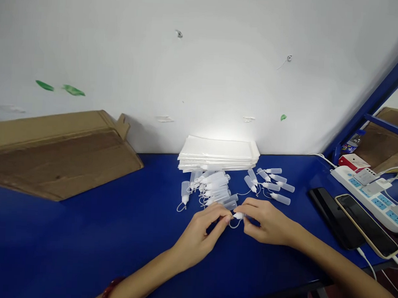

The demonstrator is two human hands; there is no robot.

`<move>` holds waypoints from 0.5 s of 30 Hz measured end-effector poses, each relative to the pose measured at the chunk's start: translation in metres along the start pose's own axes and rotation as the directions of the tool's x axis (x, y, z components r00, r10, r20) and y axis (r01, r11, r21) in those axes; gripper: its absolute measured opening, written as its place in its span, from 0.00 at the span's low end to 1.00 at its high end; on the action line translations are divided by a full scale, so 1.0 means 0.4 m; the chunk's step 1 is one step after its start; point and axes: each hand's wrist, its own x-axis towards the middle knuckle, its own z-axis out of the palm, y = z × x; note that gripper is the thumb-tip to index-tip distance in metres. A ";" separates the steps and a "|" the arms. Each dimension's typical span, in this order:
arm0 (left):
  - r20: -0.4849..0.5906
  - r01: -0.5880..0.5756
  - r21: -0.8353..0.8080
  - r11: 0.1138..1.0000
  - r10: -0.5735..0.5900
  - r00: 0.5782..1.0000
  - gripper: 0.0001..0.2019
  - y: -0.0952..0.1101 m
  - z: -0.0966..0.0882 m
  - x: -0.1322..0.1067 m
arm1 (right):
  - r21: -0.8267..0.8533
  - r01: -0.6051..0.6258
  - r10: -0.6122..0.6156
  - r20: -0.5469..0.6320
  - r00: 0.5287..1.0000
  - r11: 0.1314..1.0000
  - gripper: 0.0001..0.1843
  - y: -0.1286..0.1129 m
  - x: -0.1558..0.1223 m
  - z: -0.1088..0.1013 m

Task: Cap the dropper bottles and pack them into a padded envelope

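Note:
My left hand (200, 232) and my right hand (265, 222) meet over the blue table (83, 240), fingers pinched together on one small translucent dropper bottle (238, 215) with a white tip and a thin loop hanging below it. Just beyond my fingers lies a heap of several similar bottles (213, 187). A second loose group of bottles (272, 184) lies to the right of it. One bottle (185, 192) stands apart at the left of the heap.
A stack of white flat bags (218, 154) rests against the wall behind the bottles. A flattened cardboard box (53, 151) lies at the left. At the right are two phones (363, 224) and a white power strip (371, 194) with cables.

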 end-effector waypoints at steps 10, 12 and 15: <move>0.175 0.105 -0.060 0.993 -0.093 0.980 0.15 0.000 0.010 -0.052 | -0.055 0.102 -0.100 0.038 0.994 0.993 0.12 -0.005 -0.046 0.058; 0.176 0.118 -0.071 0.991 -0.104 0.979 0.15 0.000 0.010 -0.051 | -0.060 0.113 -0.113 0.007 0.994 0.992 0.13 -0.003 -0.050 0.061; 0.150 0.109 -0.045 0.993 -0.101 0.984 0.14 0.000 0.009 -0.050 | -0.086 0.142 -0.146 -0.044 0.988 0.986 0.14 0.001 -0.051 0.067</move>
